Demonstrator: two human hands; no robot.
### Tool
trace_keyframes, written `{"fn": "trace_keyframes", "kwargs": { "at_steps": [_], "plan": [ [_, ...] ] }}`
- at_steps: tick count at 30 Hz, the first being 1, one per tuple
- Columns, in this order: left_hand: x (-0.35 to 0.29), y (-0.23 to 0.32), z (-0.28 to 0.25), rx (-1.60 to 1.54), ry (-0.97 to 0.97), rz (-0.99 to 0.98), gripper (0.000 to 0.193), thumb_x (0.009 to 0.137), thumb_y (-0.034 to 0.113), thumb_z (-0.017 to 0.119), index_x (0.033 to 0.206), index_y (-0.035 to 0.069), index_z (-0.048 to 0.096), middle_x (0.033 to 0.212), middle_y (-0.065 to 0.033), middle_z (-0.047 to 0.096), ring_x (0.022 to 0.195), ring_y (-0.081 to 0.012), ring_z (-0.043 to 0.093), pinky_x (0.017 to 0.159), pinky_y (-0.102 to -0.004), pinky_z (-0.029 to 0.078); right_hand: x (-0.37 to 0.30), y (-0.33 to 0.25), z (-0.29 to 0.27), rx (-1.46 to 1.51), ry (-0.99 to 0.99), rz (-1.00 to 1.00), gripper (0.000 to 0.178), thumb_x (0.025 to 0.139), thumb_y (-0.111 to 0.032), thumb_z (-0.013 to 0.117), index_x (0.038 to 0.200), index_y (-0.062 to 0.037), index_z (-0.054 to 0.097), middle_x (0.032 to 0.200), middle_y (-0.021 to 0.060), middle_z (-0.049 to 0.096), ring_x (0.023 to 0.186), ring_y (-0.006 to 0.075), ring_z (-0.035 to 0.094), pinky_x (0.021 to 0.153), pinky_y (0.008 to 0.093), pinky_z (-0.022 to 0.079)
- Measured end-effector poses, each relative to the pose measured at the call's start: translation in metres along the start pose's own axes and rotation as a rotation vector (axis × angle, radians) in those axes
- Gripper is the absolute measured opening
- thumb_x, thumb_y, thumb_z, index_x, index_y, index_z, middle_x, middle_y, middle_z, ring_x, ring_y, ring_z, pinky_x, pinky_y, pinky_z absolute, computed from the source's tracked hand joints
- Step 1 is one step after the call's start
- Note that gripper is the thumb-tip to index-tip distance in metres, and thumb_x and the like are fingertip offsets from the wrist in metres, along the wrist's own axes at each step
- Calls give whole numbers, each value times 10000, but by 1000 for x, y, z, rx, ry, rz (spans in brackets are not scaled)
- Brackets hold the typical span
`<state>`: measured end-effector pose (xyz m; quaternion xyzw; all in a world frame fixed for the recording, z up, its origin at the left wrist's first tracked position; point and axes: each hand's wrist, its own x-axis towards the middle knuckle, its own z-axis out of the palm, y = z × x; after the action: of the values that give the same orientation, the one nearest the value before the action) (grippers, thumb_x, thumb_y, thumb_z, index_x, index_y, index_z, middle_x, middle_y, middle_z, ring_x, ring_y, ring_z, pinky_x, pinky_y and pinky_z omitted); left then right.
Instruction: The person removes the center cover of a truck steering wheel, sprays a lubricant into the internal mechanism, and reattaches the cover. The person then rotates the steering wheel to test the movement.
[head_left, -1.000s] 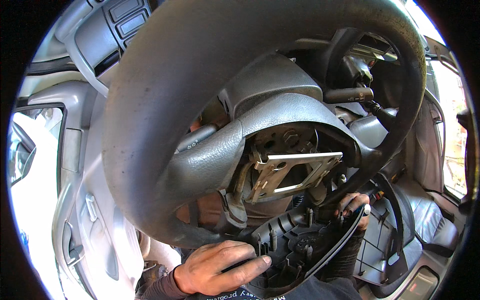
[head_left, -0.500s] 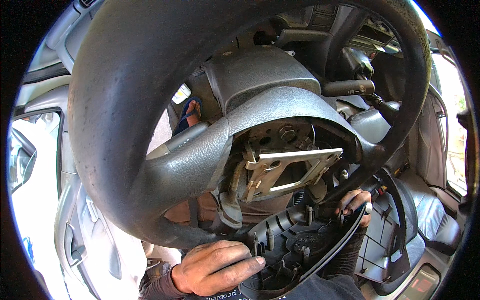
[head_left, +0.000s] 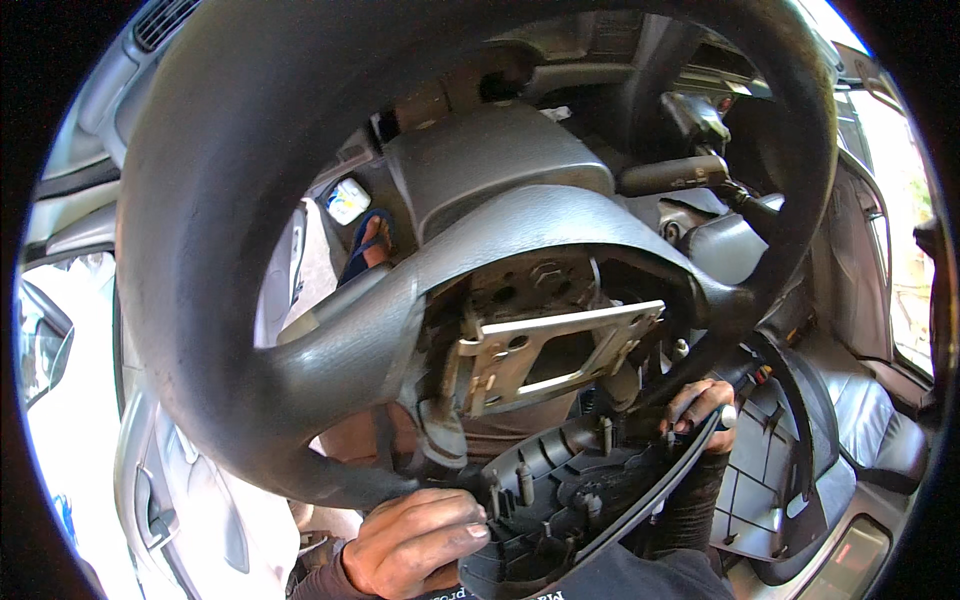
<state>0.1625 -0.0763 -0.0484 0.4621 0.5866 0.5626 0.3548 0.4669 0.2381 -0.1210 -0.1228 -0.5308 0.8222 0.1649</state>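
A black plastic steering wheel centre cover [head_left: 560, 505] lies with its ribbed, pegged back up, in front of the lower rim of the steering wheel [head_left: 185, 300]. My left hand [head_left: 420, 540] grips its left end, thumb hidden and fingers bent at the edge. Around the far right end are curled the fingers of my right hand [head_left: 698, 408], close to the wheel's rim. In the wheel's uncovered hub sits a metal bracket [head_left: 490, 375] with a rectangular opening, and a large bolt [head_left: 547, 272] shows above it.
Behind the wheel stand the steering column shroud [head_left: 500, 165] and a control stalk [head_left: 675, 177]. A sandalled foot [head_left: 372, 245] is on the floor beside a white object [head_left: 348, 201]. A ribbed grey panel [head_left: 760, 480] lies to the right, near a seat [head_left: 865, 415]. The door [head_left: 190, 490] is at left.
The view has shifted slightly, so the wheel and bracket appear further left. Both hands still hold the cover, which also appears a little further left. More of the white floor object shows.
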Motion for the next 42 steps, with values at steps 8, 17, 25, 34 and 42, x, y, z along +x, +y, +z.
{"fn": "trace_keyframes", "kwargs": {
  "at_steps": [8, 17, 25, 34, 42],
  "plan": [
    [19, 2, -1, 33, -9, 182, 402, 823, 50, 816, 1170, 0, 621, 1113, -221, 666, 909, -385, 715, 752, -456, 608, 7, -4, 9, -18, -21, 17, 271, 708, -112, 919, 860, 46, 760, 938, 315, 746, 837, 405, 768, 782, 476, 629],
    [27, 8, 2, 26, -3, 177, 212, 907, 30, 703, 1097, -13, 619, 989, -244, 693, 815, -390, 720, 690, -480, 610, 10, -4, 14, 27, -13, 9, 282, 744, -150, 932, 899, 26, 776, 956, 308, 751, 857, 397, 770, 824, 474, 628],
    [27, 11, 0, 15, -16, 125, 227, 904, -12, 697, 1118, 1, 622, 1000, -247, 705, 848, -389, 722, 724, -488, 614, 12, -3, 10, 45, -50, 7, 287, 758, -124, 928, 930, 48, 775, 971, 313, 751, 874, 400, 775, 822, 468, 631],
    [27, 9, 0, 10, -17, 139, 209, 930, 26, 690, 1120, -10, 610, 998, -260, 704, 843, -393, 719, 721, -489, 610, 12, -4, 11, 36, -28, 22, 289, 729, -96, 936, 914, 48, 769, 955, 308, 754, 884, 402, 776, 824, 473, 632],
    [26, 8, 1, 68, -2, 189, 268, 963, 128, 703, 1134, -35, 577, 994, -267, 706, 831, -397, 719, 718, -487, 608, 8, -9, 20, 14, 65, 83, 295, 689, -66, 949, 883, 48, 758, 968, 281, 761, 887, 374, 767, 843, 471, 604]
  ]
}}
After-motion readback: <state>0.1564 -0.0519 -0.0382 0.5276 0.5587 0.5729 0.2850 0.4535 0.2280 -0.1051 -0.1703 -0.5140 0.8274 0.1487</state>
